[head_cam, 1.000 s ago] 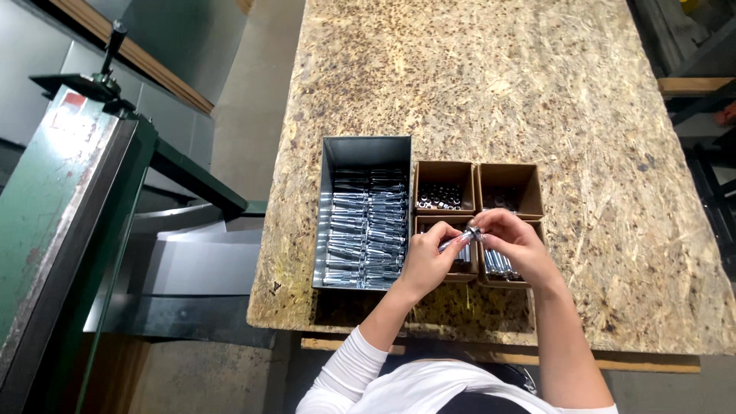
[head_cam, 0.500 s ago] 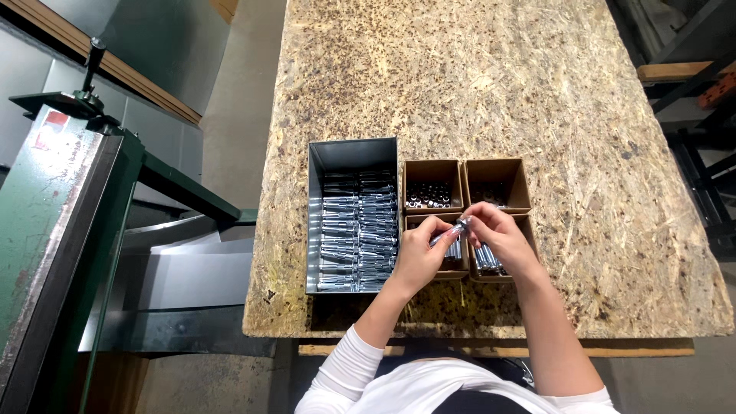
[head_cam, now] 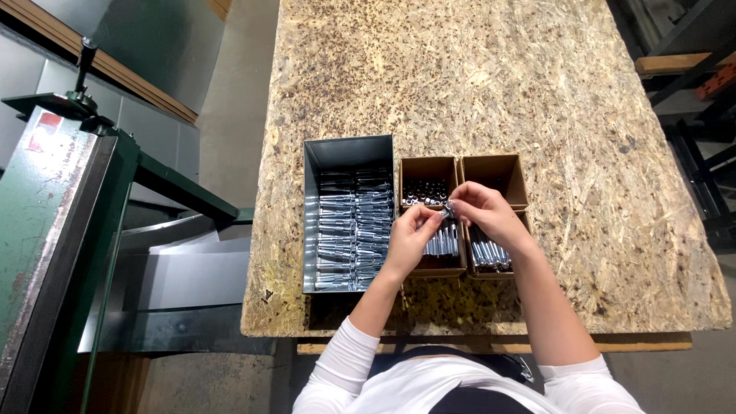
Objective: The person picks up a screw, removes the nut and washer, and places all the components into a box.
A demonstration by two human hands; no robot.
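left hand point(head_cam: 412, 230) + right hand point(head_cam: 484, 213) both pinching small metal fastener point(head_cam: 447, 208) | hovering over cardboard boxes point(head_cam: 429, 170) near worktop point(head_cam: 475, 84) front edge | keeping parts coaxial while joining

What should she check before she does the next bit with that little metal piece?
1. Both hands on the piece: left hand and right hand pinch the small metal part: ok.
2. Part above the boxes, so a drop lands inside: ok.
3. Metal tray within reach, rows neat: ok.
4. Cardboard boxes stocked: near ones hold parts; far right one cannot tell.
5. Pieces fully joined: cannot tell, too small.
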